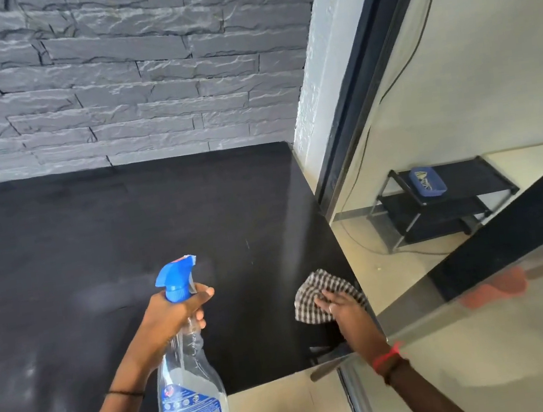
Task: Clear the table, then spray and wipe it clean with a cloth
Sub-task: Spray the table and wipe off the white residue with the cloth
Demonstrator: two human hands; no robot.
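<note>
The black table [101,235] fills the left and middle of the head view, with pale misty patches on its left part. My left hand [174,317] grips the neck of a clear spray bottle [192,399] with a blue trigger head, held above the table's near edge with the nozzle facing away from me. A faint mist hangs just past the nozzle. My right hand [340,307] presses flat on a brown-and-white checked cloth [319,289] lying on the table's near right corner.
A grey stone-effect wall [114,74] backs the table. To the right is a glass panel [458,112] in a dark frame, and beyond it a low black shelf rack [442,204] holding a blue tray. Beige floor tiles lie below the table's near edge.
</note>
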